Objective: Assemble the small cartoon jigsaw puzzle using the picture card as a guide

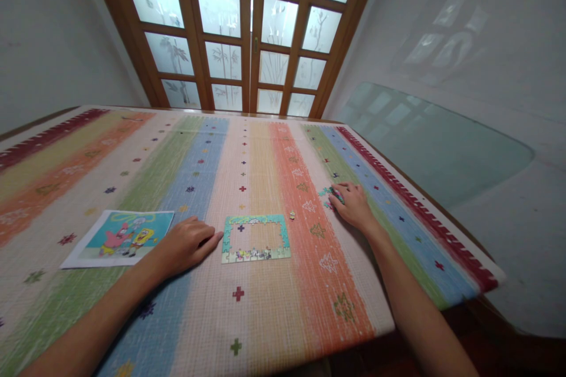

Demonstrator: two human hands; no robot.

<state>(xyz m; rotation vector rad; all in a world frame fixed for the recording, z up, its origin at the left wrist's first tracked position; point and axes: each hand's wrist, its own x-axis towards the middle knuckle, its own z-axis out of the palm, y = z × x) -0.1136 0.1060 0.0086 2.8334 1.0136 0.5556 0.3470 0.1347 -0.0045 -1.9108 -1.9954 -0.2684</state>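
A jigsaw border (287, 242) lies on the tablecloth, joined into a rectangle with cloth showing through its middle. My left hand (188, 242) rests just left of it, fingers loosely bent and one digit stretched towards the border's edge; nothing shows in it. Under its wrist side is a printed cartoon picture (115, 238) on white paper. To the right, my right hand (354, 207) bends its fingers over a small heap of puzzle pieces (326, 192), partly hiding them. A single loose puzzle piece (292, 215) lies between the border and the heap.
A striped, patterned tablecloth (265, 306) covers the table, whose near edge runs below my right forearm. Beyond the far edge stand wooden doors (247, 29) with frosted panes. White walls rise on both sides, and a pale glassy panel (437, 135) is at the right.
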